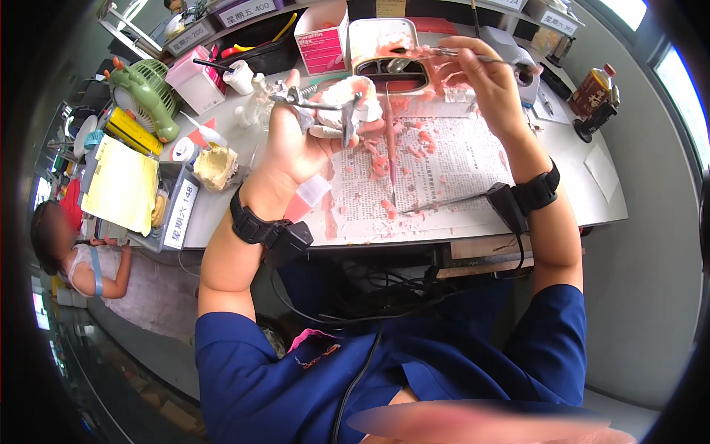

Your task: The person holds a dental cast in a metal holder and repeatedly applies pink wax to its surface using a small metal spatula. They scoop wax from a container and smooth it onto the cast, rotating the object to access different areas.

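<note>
Plaster cast [367, 109], white, set in a hinged metal frame [348, 130]: you have it raised over the bench, left of the open tin [431, 83]. Which hand carries it?

Your left hand [292, 148], its fingers curled round beneath the cast and its thumb pointing up beside the frame's spring. How hard they press, I cannot tell.

And your right hand [488, 81]?

It is up beside the tin, apart from the cast. Your thumb and forefinger pinch a slim metal tool [447, 52]; your other fingers are bent and slightly spread.

What lies below them?

Newspaper [462, 159], strewn with pink scraps [424, 146]. A reddish rod [390, 137] lies along it, and a thin metal instrument [447, 203] reaches toward your right wrist strap [543, 191].

And farther out?

A pink-and-white box [323, 44] stands left of the tin. You have a green fan [133, 92] on your left, a brown bottle [594, 92] on your right. Far left, another person [111, 281] is near the bench.
</note>
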`<state>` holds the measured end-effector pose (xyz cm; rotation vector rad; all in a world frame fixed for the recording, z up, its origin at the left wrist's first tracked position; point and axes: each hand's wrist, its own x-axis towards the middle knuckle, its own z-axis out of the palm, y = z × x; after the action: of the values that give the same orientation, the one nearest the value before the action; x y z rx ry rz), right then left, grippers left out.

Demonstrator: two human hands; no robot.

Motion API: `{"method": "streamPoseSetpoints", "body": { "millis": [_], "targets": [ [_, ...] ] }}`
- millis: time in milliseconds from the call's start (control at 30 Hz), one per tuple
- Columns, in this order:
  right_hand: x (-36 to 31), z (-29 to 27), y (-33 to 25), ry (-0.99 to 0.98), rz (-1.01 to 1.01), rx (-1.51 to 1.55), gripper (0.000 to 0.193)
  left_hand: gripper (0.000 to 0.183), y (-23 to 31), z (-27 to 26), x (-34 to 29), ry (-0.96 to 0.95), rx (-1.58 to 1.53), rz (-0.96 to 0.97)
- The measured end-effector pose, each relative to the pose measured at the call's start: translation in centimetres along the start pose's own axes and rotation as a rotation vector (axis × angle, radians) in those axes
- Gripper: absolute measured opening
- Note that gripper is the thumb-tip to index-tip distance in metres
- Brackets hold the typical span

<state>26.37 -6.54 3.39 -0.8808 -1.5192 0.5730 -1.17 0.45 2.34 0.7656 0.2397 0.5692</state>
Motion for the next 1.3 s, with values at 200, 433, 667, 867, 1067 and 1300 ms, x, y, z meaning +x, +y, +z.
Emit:
{"method": "streamPoseSetpoints", "body": {
  "millis": [200,433,667,867,1067,1300],
  "targets": [
    [-1.8,3.5,-0.4,-0.336,0.134,0.071,0.02,0.07,1.6,-2.9,0.5,0.033,-0.039,0.242],
    [-2.1,4.0,0.2,-0.458,0.124,0.148,0.027,0.067,1.3,-2.5,0.6,0.099,-0.036,0.259],
    [-2.2,4.4,1.3,-0.495,0.043,0.211,0.023,0.068,1.0,-2.2,0.7,0.119,-0.003,0.292],
    [-2.1,4.0,0.1,-0.512,0.081,0.021,0.032,0.066,1.9,-2.7,0.5,0.089,-0.068,0.29],
    [-1.9,3.5,-2.5,-0.472,0.178,-0.085,0.032,0.067,1.5,-3.5,0.6,0.047,-0.068,0.275],
    [-0.4,0.4,0.1,-0.081,0.011,-0.161,0.036,0.067,0.8,-2.3,0.9,0.024,-0.002,0.121]
  ]
}}
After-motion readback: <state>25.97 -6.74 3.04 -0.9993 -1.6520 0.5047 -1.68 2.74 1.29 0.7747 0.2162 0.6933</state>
